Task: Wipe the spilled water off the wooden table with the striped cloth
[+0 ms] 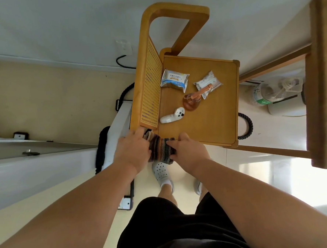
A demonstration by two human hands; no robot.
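Gripping the multicoloured striped woven cloth from both sides, the left hand and right hand hold it bunched at the near left corner of the small honey-coloured wooden table. It lies half over the table's edge, probably so it can be gathered into a pad before wiping. Both forearms reach straight forward, fingers curled into the fabric. No spilled water shows on the table top. Further in on the table lie a white handheld controller, an amber pump bottle, a blue-and-white wipes packet and a silvery crinkled packet, which a wipe would have to skirt.
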